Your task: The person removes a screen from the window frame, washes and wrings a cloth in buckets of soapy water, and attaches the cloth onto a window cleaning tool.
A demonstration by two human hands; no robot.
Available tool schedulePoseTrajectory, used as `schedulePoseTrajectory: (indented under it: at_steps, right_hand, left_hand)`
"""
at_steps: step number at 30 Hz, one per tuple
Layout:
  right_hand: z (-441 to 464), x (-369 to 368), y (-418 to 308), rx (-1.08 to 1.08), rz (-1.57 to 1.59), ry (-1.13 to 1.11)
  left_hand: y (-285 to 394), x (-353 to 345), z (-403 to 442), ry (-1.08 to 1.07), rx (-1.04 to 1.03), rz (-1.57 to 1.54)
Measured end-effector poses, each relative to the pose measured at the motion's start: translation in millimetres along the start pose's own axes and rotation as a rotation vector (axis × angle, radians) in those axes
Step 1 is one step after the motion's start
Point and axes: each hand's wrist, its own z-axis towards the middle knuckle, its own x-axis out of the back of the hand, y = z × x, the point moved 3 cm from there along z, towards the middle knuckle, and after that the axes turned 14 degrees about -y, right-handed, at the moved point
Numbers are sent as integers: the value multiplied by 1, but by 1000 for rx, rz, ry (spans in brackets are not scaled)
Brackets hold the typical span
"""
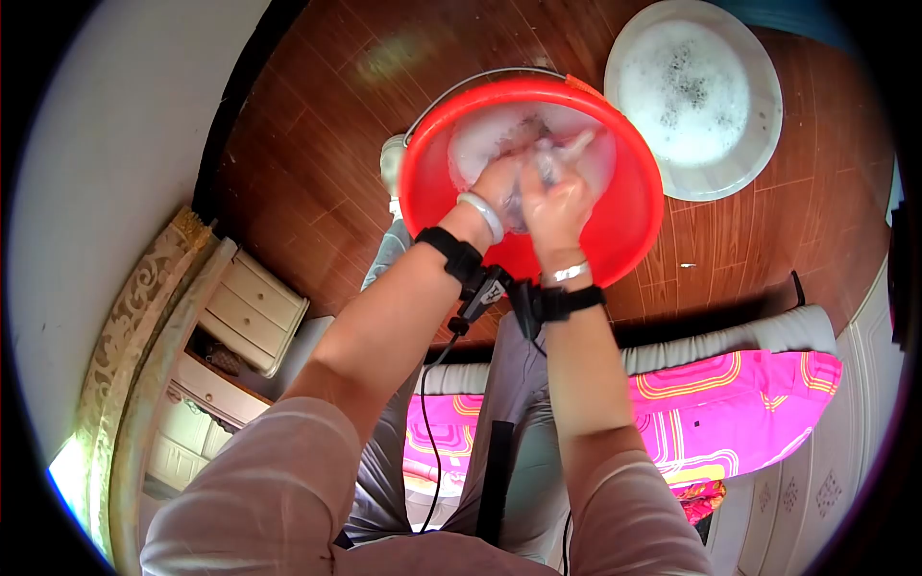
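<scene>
Both my hands are inside a red bucket that holds foamy water. My left hand, with a pale bangle at the wrist, is closed on a wet, greyish cloth. Pressed close beside it, my right hand grips the same cloth, its fingers blurred and wet with suds. Most of the cloth is hidden by my hands and the foam, so its exact kind does not show.
A white basin full of suds stands on the wooden floor right of the bucket. The bucket's wire handle rests near its far rim. Pink patterned bedding lies right; a cream cabinet stands left. Cables hang from my wrist straps.
</scene>
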Motion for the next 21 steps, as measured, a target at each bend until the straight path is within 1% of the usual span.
schedulePoseTrajectory:
  at_steps: [1,2,5,6,7,9,10,11,12,13,14,15,16,17,18,20,21]
  right_hand:
    - [9,2,6,-79,26,-30]
    - [17,1,12,-210,-70,-173]
    - [36,-15,54,-313,197,-130]
    - [52,-32,107,-354,340,-57]
    - [55,-23,104,-469,357,-79]
    - [57,-28,101,-364,-72,-87]
    - [51,-38,98,-268,-326,-183]
    - [45,-49,95,-167,-579,-278]
    - [41,-62,111,-89,-642,-350]
    - [46,-68,135,-177,-595,-496]
    - [54,-70,157,-264,-544,-642]
    - [59,-68,161,-352,-492,-788]
    - [67,-59,166,-530,-224,-787]
    - [61,-47,147,-586,109,-629]
    - [43,-35,121,-626,432,-453]
    - [26,-32,105,-344,624,-286]
    - [17,-31,91,-149,513,-272]
  left_hand:
    - [3,-5,-2,70,-50,63]
    - [7,-3,-5,216,-37,172]
    - [18,14,6,329,-63,378]
    - [28,9,4,375,-42,430]
    - [34,23,6,438,-146,654]
    - [46,32,10,549,-364,1106]
    - [40,38,12,711,-183,1451]
    - [34,48,19,635,-156,1603]
    - [26,62,25,553,-126,1752]
    - [17,77,29,465,-91,1898]
    - [17,72,26,554,-6,1878]
    - [20,90,30,578,61,1585]
    - [30,108,40,590,119,1293]
    - [32,120,47,589,170,1000]
    - [31,110,47,539,167,785]
    - [33,77,46,435,156,358]
    - [30,64,41,383,150,148]
